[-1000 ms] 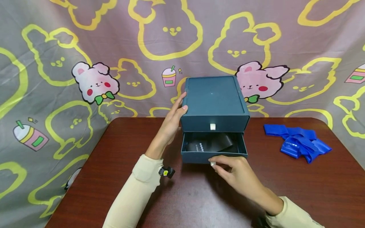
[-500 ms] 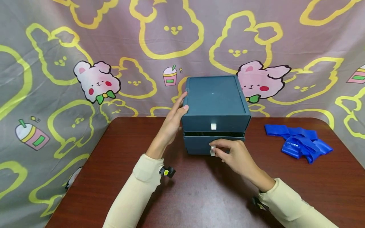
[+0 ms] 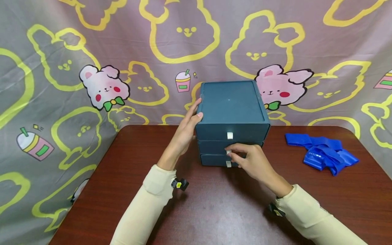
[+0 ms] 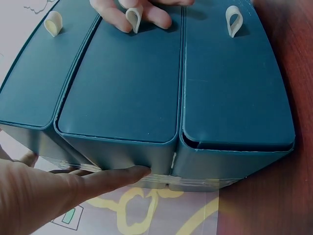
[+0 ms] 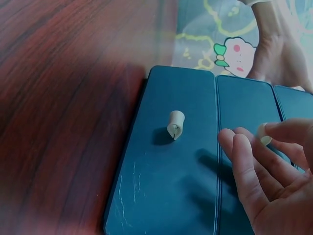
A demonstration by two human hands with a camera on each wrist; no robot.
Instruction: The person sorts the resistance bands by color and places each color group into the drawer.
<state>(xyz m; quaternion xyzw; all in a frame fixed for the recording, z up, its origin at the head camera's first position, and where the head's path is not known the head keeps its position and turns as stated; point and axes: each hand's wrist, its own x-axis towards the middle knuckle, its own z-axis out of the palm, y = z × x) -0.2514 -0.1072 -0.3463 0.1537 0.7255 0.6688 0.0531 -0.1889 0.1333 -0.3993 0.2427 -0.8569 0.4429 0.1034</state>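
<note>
Head view: one teal cabinet (image 3: 231,102) stands on the counter (image 3: 211,204), three drawers (image 3: 212,131), three pale tabs (image 3: 230,135). Right grip (image 3: 255,160) pinches the middle tab (image 3: 228,152); left grip (image 3: 182,134) rests straight-fingered against the cabinet's left; one blue heap (image 3: 321,151) lies rightward.

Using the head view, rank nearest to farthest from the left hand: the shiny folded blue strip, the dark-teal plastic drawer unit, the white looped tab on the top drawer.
1. Drawer unit: left hand touches its left side.
2. White tab: centred on the top drawer.
3. Blue strip: on table, right of unit.
</note>
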